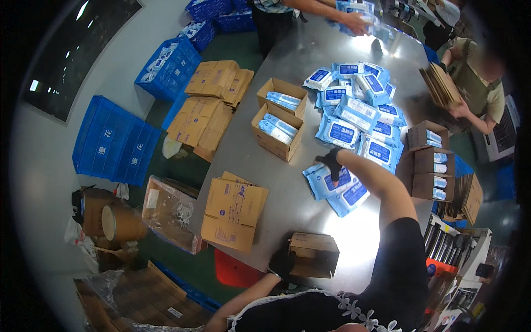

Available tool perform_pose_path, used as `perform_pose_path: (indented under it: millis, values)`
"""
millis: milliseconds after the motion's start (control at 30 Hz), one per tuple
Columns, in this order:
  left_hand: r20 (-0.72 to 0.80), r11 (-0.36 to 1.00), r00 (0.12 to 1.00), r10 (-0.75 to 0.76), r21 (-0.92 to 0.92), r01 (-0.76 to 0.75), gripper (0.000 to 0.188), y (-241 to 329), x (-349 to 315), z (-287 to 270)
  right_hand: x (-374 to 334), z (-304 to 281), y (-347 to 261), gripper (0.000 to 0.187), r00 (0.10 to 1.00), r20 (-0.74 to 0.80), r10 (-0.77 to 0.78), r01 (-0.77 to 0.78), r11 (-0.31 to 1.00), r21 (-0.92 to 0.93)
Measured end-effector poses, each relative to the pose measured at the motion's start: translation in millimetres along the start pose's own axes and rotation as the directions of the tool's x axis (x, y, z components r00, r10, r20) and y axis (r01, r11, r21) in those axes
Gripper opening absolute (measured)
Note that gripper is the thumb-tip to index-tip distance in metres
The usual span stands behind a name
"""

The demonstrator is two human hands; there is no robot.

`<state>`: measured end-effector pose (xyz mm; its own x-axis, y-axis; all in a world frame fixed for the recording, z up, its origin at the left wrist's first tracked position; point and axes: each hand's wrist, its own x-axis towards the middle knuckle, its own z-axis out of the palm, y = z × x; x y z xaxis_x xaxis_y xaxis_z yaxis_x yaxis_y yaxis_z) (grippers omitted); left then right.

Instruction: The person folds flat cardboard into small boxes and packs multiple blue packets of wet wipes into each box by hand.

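My right hand [332,162], in a dark glove with bare fingertips, reaches over blue-and-white packs of wet wipes [331,182] lying on the metal table. Its thumb and fingers are apart, the fingertips at the top of the nearer pack. A second pack [354,196] overlaps that one. My left hand [282,262], also dark-gloved, is closed at the left side of an open cardboard box [313,247] by the near table edge; its fingers are partly hidden. The box's dark inside shows no packs. Beyond my right hand lies a heap of wipes packs [357,112].
Two cartons with packs inside [276,133] stand left of the heap. Flattened cartons [233,213] lie at the left edge. Filled cartons [434,171] line the right side. A co-worker holds flat cardboard [441,86]; another person's hands [354,23] handle packs at the far end.
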<state>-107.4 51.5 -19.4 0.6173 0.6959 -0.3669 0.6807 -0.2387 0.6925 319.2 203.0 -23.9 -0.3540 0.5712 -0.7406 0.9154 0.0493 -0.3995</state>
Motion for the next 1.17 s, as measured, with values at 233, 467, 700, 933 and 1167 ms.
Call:
perform_pose_path:
  millis: [233, 467, 700, 933, 1167]
  values:
    - [0.022, 0.998, 1.000, -0.006, 0.060, 0.005, 0.049, 4.6, 13.0, 9.1, -100.1, 103.6, -105.7, 0.081, 0.564, -0.800, 0.206, -0.239, 0.968, 0.081]
    - [0.233, 0.894, 0.867, 0.441, -0.026, -0.448, 0.034, -15.4, 71.4, 48.9, -175.3, 246.3, -280.1, 0.095, 0.157, -0.881, 0.446, 0.111, 0.879, 0.465]
    - [0.700, 0.899, 0.600, 0.388, -0.143, -0.414, 0.025, 42.9, 78.3, 47.6, -184.7, 318.2, -302.0, 0.064, 0.260, -0.894, 0.364, -0.283, 0.914, 0.290]
    - [0.188, 0.855, 0.869, 0.458, 0.175, -0.489, 0.027, 82.0, 14.4, 32.3, -216.4, 366.3, -289.7, 0.045, -0.098, -0.602, 0.793, -0.121, 0.591, 0.798]
    - [0.600, 0.467, 0.263, 0.755, -0.210, -0.859, 0.038, 71.2, 26.9, 55.0, -167.0, 362.7, -254.5, 0.041, 0.578, -0.585, 0.569, 0.147, 0.632, 0.761]
